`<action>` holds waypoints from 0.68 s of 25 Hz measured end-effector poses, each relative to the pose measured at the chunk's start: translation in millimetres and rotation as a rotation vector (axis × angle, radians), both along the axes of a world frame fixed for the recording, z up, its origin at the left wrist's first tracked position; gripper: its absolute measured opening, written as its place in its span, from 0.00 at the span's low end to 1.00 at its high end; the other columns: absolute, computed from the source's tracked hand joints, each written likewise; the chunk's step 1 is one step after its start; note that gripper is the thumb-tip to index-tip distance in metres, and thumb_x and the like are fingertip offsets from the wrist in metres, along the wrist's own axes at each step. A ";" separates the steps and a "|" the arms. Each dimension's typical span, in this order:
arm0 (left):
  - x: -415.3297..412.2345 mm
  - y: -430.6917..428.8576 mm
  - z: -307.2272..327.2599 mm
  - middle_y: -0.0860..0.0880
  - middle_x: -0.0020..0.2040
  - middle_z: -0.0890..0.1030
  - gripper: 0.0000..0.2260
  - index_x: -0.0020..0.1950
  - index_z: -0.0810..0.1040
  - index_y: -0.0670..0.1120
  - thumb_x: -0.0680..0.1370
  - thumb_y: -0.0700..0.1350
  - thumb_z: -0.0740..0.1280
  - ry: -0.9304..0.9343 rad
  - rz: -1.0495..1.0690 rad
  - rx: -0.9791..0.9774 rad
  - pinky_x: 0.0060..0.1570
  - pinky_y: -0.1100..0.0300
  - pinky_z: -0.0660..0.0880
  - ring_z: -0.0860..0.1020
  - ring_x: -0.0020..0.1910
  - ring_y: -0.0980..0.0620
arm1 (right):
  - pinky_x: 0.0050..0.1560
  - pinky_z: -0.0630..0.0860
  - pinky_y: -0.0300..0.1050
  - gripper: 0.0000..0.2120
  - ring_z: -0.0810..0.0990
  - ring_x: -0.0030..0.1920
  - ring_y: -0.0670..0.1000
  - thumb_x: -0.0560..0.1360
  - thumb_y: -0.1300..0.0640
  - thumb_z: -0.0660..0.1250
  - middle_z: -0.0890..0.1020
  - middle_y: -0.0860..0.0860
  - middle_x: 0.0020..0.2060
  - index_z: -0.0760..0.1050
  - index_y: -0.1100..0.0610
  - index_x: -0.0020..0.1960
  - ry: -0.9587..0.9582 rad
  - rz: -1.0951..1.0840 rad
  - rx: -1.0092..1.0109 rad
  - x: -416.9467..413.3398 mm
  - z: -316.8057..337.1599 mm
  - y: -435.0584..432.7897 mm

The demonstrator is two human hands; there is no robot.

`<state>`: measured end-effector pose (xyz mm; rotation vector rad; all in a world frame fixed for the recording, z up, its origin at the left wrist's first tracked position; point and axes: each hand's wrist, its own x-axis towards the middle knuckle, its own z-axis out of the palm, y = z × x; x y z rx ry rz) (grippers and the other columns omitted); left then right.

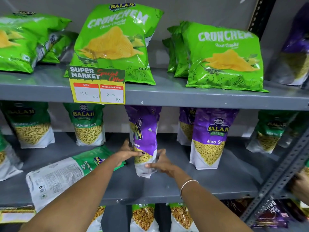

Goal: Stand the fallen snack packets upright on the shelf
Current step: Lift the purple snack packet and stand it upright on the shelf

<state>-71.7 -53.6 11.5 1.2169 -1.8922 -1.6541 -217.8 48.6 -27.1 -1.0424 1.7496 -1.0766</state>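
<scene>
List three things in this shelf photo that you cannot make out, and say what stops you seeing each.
- Head view: the flavour name on the purple packet is cut short because the packet is turned.
- Head view: part of the fallen green packet is covered by the left hand and forearm.
- Head view: another hand is blurred and cut off by the right edge.

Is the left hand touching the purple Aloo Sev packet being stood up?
Touching. The head view shows the left hand with its thumb pressed on the front of the purple packet, and the right hand opposite.
</scene>
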 end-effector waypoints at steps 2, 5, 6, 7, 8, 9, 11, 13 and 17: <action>3.3 -2.7 -1.3 0.40 0.68 0.70 0.37 0.71 0.65 0.45 0.65 0.42 0.76 -0.100 -0.009 -0.085 0.66 0.57 0.66 0.70 0.65 0.46 | 0.46 0.80 0.39 0.33 0.76 0.49 0.48 0.64 0.60 0.76 0.75 0.54 0.57 0.63 0.60 0.62 -0.015 0.035 -0.015 -11.6 1.7 4.9; 5.5 -6.5 0.0 0.40 0.67 0.70 0.25 0.62 0.71 0.41 0.67 0.39 0.75 -0.124 0.059 -0.098 0.59 0.58 0.66 0.70 0.61 0.48 | 0.36 0.76 0.36 0.26 0.76 0.47 0.46 0.70 0.64 0.70 0.76 0.53 0.53 0.67 0.59 0.65 -0.055 0.038 0.028 -29.2 8.0 7.8; 5.2 -7.3 0.5 0.38 0.66 0.73 0.24 0.61 0.70 0.39 0.68 0.37 0.73 -0.096 0.069 -0.064 0.58 0.58 0.66 0.72 0.59 0.48 | 0.38 0.76 0.40 0.24 0.76 0.50 0.48 0.71 0.65 0.69 0.77 0.54 0.53 0.67 0.57 0.65 -0.079 0.032 0.026 -34.5 8.9 6.5; 4.4 -7.6 0.2 0.37 0.65 0.75 0.25 0.63 0.68 0.37 0.68 0.34 0.73 -0.071 0.092 -0.041 0.59 0.57 0.66 0.73 0.59 0.47 | 0.41 0.76 0.44 0.24 0.77 0.51 0.51 0.71 0.67 0.68 0.77 0.56 0.55 0.67 0.57 0.64 -0.109 0.023 0.009 -39.3 10.0 4.5; 3.7 -10.0 -2.3 0.36 0.63 0.76 0.29 0.67 0.65 0.36 0.68 0.33 0.72 -0.051 0.137 -0.034 0.61 0.55 0.67 0.74 0.61 0.45 | 0.43 0.77 0.46 0.23 0.77 0.51 0.53 0.70 0.69 0.67 0.78 0.58 0.57 0.68 0.59 0.63 -0.138 0.015 -0.024 -44.1 9.4 0.8; 4.0 -9.7 -3.6 0.36 0.61 0.78 0.32 0.69 0.62 0.36 0.68 0.33 0.72 -0.042 0.167 -0.037 0.62 0.55 0.68 0.75 0.62 0.44 | 0.46 0.77 0.48 0.22 0.78 0.51 0.54 0.70 0.72 0.67 0.78 0.61 0.58 0.69 0.61 0.62 -0.160 0.021 -0.046 -47.6 8.3 -2.7; 3.7 -6.0 -7.6 0.38 0.53 0.79 0.29 0.68 0.66 0.35 0.69 0.33 0.72 -0.045 0.165 -0.058 0.54 0.57 0.71 0.76 0.55 0.46 | 0.52 0.79 0.48 0.21 0.80 0.51 0.56 0.69 0.74 0.67 0.80 0.61 0.57 0.71 0.63 0.60 -0.268 0.090 -0.080 -50.2 6.2 -7.7; 3.2 -1.9 -10.1 0.39 0.50 0.79 0.22 0.60 0.73 0.35 0.68 0.34 0.73 -0.062 0.193 -0.086 0.45 0.60 0.72 0.75 0.50 0.49 | 0.51 0.81 0.43 0.20 0.82 0.50 0.55 0.68 0.74 0.69 0.82 0.57 0.52 0.73 0.60 0.57 -0.334 0.184 -0.137 -46.5 8.4 -7.0; 5.0 -7.1 -19.7 0.38 0.60 0.78 0.30 0.49 0.74 0.47 0.52 0.54 0.78 -0.149 0.260 -0.156 0.61 0.51 0.75 0.78 0.56 0.44 | 0.47 0.81 0.37 0.25 0.81 0.50 0.54 0.65 0.72 0.71 0.80 0.56 0.52 0.72 0.64 0.61 -0.274 0.197 -0.112 -52.3 8.5 -14.3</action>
